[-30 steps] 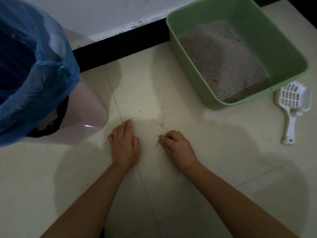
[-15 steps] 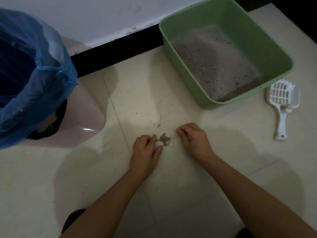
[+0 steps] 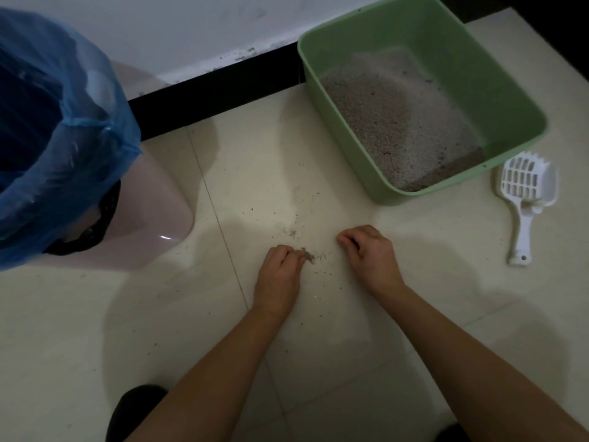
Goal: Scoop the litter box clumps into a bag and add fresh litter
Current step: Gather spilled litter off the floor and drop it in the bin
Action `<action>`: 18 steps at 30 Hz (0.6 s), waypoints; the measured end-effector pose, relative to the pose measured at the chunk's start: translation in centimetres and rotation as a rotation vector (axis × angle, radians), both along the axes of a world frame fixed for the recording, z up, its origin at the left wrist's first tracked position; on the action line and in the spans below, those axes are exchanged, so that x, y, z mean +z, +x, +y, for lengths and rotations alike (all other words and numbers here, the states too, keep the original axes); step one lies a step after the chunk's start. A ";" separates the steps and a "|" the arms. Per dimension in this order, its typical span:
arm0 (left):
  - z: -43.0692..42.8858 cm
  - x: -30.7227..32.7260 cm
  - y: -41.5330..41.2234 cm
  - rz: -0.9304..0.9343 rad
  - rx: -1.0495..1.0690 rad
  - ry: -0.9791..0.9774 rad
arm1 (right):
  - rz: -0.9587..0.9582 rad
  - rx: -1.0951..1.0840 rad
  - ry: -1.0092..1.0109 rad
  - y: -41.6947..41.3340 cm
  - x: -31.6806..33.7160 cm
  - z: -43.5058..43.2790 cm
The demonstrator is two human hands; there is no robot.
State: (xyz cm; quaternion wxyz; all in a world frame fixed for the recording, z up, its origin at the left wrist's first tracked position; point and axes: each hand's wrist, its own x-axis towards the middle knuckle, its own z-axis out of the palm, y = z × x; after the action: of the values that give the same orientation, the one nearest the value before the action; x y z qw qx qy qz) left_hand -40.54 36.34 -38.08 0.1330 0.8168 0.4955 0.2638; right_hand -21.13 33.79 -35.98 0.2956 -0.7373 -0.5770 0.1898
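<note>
left hand (image 3: 277,279): palm down on the floor (image 3: 95,330), fingers (image 3: 291,255) curled, tips against a small heap of spilled litter (image 3: 310,258). i cannot tell whether they pinch it. right hand (image 3: 371,253): just beside the heap, apart from it, fingers (image 3: 349,240) curled under, nothing seen in them. green litter box (image 3: 497,90): beyond my right hand, with litter (image 3: 392,122) inside. white scoop (image 3: 524,181): flat on the floor right of the box. blue bag (image 3: 73,129): lines the pink bin (image 3: 149,212), far left.

head camera looks steeply down; left hand (image 3: 277,279), right hand (image 3: 371,258) close below
</note>
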 end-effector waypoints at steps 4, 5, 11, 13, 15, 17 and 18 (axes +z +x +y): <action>0.8 0.6 -0.2 0.055 -0.058 -0.039 | 0.000 0.016 0.016 -0.2 0.4 1.0; 1.0 1.0 -0.2 0.041 -0.033 -0.075 | 0.001 0.019 0.029 -0.3 0.6 1.4; 5.0 8.1 -1.5 -0.179 0.228 -0.032 | 0.127 0.020 0.118 -2.9 3.2 6.7; 6.9 11.7 -1.5 -0.233 0.254 0.052 | 0.169 0.039 0.137 -4.3 4.6 9.2; 8.6 15.4 -1.8 -0.233 0.251 0.177 | 0.188 0.082 0.160 -5.6 6.2 11.9; 9.9 19.0 -2.4 -0.189 0.248 0.338 | 0.213 0.113 0.174 -6.7 8.4 14.9; 10.4 20.7 -2.7 -0.169 0.254 0.409 | 0.236 0.121 0.189 -7.3 9.8 16.5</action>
State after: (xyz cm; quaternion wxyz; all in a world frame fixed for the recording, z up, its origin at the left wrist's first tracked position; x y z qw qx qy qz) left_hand -43.22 46.76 -17.34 -0.0285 0.7330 0.5175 0.4405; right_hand -28.41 50.27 -26.15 0.4172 -0.6428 -0.5969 0.2375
